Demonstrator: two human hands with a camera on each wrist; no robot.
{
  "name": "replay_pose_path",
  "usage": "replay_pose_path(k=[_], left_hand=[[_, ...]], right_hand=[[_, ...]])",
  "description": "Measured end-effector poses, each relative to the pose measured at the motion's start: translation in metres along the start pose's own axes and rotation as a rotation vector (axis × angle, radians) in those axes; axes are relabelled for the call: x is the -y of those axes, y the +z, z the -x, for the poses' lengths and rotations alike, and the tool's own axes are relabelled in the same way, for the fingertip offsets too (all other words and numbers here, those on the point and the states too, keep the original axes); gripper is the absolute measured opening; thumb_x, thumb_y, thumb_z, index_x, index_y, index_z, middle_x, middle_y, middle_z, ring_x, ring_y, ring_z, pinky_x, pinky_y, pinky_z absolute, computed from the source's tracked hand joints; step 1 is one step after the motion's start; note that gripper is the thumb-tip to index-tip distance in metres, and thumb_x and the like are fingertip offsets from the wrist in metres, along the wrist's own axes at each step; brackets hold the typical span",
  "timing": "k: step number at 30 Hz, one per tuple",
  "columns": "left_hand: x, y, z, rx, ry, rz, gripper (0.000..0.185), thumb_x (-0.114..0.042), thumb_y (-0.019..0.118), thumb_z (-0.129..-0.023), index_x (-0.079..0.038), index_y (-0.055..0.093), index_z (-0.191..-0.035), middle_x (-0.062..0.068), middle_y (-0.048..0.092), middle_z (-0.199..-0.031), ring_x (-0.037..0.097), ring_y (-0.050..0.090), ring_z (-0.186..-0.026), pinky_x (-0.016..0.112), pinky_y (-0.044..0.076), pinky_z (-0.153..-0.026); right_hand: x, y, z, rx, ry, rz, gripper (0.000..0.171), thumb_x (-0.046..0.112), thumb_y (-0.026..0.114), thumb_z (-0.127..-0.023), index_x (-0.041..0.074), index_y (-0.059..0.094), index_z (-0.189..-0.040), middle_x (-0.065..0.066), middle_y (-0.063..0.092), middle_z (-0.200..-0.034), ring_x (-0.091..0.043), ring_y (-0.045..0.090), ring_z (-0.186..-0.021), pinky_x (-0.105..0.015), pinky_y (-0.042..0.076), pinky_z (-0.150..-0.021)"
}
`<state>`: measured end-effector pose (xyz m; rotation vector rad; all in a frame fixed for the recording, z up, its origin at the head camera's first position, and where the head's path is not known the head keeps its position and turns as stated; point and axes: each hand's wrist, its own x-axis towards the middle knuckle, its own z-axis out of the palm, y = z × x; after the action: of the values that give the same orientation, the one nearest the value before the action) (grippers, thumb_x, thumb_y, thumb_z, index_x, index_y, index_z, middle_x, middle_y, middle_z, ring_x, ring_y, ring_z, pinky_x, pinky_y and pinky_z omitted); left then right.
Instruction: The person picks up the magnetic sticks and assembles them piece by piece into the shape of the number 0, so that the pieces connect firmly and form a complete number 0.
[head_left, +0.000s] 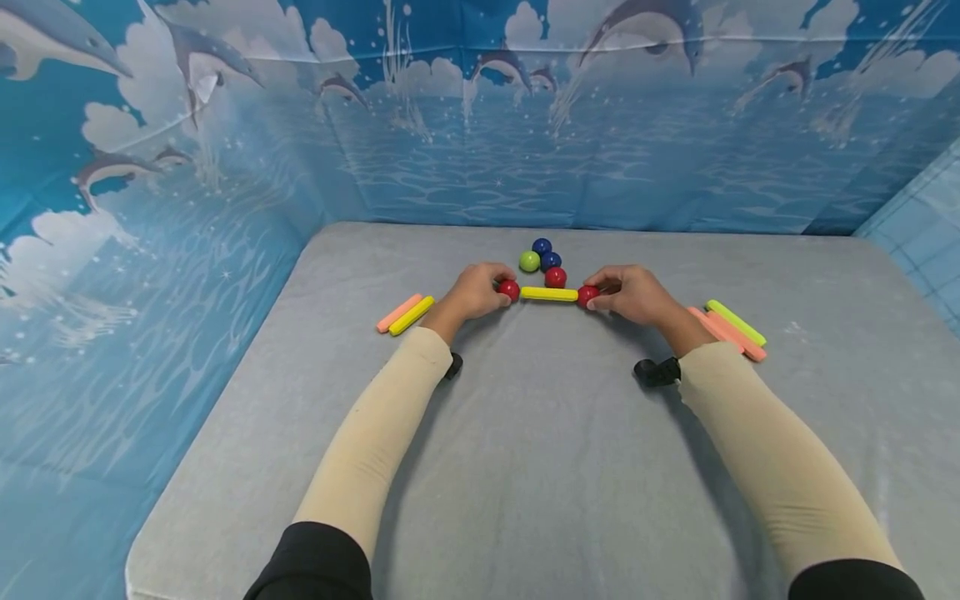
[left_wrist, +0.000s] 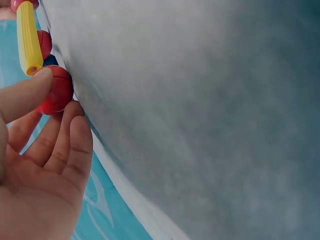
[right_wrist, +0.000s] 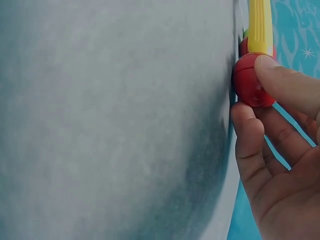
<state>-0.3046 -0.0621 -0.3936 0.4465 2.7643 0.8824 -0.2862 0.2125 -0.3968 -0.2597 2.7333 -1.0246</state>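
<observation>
My left hand [head_left: 474,293] pinches a red ball [head_left: 510,290] between thumb and fingers. A second red ball [head_left: 586,297] is pinched in my right hand [head_left: 637,297]. Between the two balls lies a ridged yellow rod [head_left: 549,294], level from left to right. In the right wrist view the rod [right_wrist: 260,25] meets the ball [right_wrist: 247,82] under my thumb. The left wrist view shows the rod's other end [left_wrist: 33,69], with a small hole in it, right at the left ball [left_wrist: 60,90]. Just behind the rod sits another red ball [head_left: 556,277].
Two blue balls [head_left: 551,261] and a green ball [head_left: 529,262] cluster behind the rod. An orange rod [head_left: 399,312] and a yellow rod [head_left: 412,316] lie left. Orange rods [head_left: 738,335] and a yellow-green rod [head_left: 737,322] lie right. A dolphin-print curtain [head_left: 480,167] borders the grey table [head_left: 555,467].
</observation>
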Motion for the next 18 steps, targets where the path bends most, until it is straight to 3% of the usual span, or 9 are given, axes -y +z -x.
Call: replay_pose_path(k=[11,18], left_hand=[[-0.0016,0.0019,0.0000,0.012,-0.027,0.001,0.042,-0.014,0.070,-0.092,-0.014,0.060,-0.133,0.007,0.061,-0.135,0.023,0.053,-0.122,0.035,0.050,-0.104],[-0.0039,0.0013,0.0009,-0.007,-0.030,0.002,0.038,-0.015,0.070,-0.093,-0.013,0.062,-0.130,0.007,0.062,-0.132,0.023,0.054,-0.116,0.036,0.049,-0.104]], right_hand=[[-0.0004,0.0005,-0.0015,-0.006,-0.011,0.010,0.034,0.016,0.070,-0.093,0.006,0.066,-0.124,-0.020,0.066,-0.125,-0.033,0.060,-0.112,-0.042,0.054,-0.090],[-0.0008,0.0006,-0.0027,-0.023,-0.021,0.016,0.033,0.016,0.071,-0.092,0.006,0.066,-0.123,-0.020,0.067,-0.123,-0.032,0.061,-0.108,-0.035,0.054,-0.082]])
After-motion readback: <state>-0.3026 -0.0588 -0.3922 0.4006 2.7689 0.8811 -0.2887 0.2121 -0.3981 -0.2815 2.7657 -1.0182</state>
